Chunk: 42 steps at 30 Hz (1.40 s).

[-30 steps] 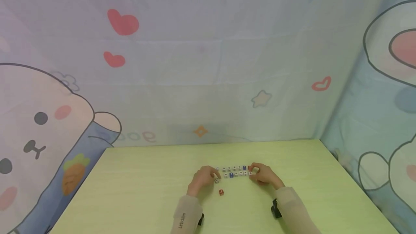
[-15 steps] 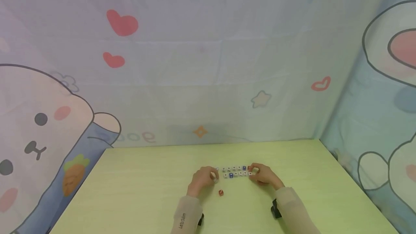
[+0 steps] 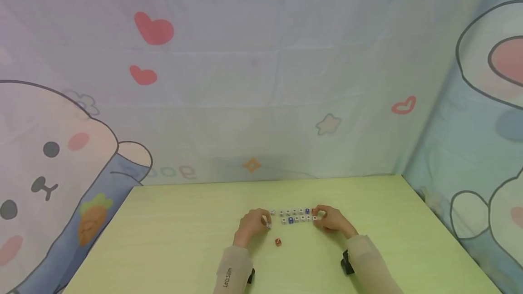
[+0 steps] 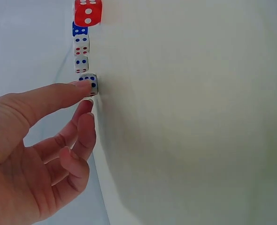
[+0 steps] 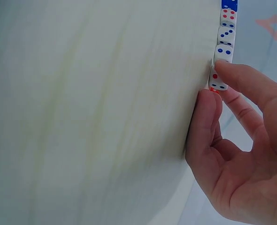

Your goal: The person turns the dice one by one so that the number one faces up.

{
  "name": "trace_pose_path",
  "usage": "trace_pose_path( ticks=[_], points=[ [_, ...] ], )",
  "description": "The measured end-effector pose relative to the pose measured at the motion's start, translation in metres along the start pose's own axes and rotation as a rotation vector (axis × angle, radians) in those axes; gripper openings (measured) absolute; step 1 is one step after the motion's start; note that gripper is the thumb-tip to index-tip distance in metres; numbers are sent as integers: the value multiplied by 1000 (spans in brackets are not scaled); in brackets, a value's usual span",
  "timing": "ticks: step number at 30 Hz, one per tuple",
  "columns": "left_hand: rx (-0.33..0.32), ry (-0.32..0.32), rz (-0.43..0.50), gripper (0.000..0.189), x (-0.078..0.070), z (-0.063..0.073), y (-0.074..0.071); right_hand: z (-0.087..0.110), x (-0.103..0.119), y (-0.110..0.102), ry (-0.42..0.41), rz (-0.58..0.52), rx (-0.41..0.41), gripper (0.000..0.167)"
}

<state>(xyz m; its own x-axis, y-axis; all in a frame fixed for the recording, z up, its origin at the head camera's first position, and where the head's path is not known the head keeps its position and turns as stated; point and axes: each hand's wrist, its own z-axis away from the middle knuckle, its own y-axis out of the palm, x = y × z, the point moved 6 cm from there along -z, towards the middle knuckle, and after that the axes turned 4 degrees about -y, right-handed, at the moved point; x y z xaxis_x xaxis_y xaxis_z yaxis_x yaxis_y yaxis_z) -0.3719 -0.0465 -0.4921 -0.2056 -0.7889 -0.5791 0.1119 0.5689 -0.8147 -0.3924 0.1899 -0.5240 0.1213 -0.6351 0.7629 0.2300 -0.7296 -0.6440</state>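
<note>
My left hand (image 3: pixel 252 227) pinches a white die (image 4: pixel 94 83) with blue pips between thumb and forefinger, left of two rows of dice. Its other fingers curl loosely in the left wrist view. At the rows' right end is my right hand (image 3: pixel 332 219), its thumb against the end white die (image 5: pixel 217 80) of the front row and its fingers curled close behind. A red die (image 3: pixel 313 211) ends the back row, partly hidden by that hand. Each row is mostly white dice, with a blue die (image 3: pixel 291 220) in the front one and another blue die (image 3: pixel 307 211) behind.
A single red die (image 3: pixel 278 242) lies nearer the person, between the forearms. One white die (image 3: pixel 273 212) sits at the back row's left end, slightly apart and turned. The pale table (image 3: pixel 184 239) meets a printed cloth backdrop (image 3: pixel 229 103) behind.
The left hand has taken hold of the white die left of the front row and drawn it slightly left. My right hand stays in place at the rows' right end.
</note>
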Motion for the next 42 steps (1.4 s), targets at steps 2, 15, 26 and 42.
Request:
trace_pose_path(
  ticks=[2, 15, 26, 42],
  points=[
    [-2, 5, 3, 15, 0, 0, 0, 0, 1, 0, -4, 1, -4, 11],
    [25, 5, -30, 9, -1, -3, 0, 2, 2, -2, 7, 0, -11, 12],
    [16, 29, -62, 26, -6, -8, 6, 2, 2, -2, 9, 10, -10, 12],
    [-9, 23, -24, 16, -6, -2, 2, 4, 3, -1, 29, 18, -40, 12]
  ],
)
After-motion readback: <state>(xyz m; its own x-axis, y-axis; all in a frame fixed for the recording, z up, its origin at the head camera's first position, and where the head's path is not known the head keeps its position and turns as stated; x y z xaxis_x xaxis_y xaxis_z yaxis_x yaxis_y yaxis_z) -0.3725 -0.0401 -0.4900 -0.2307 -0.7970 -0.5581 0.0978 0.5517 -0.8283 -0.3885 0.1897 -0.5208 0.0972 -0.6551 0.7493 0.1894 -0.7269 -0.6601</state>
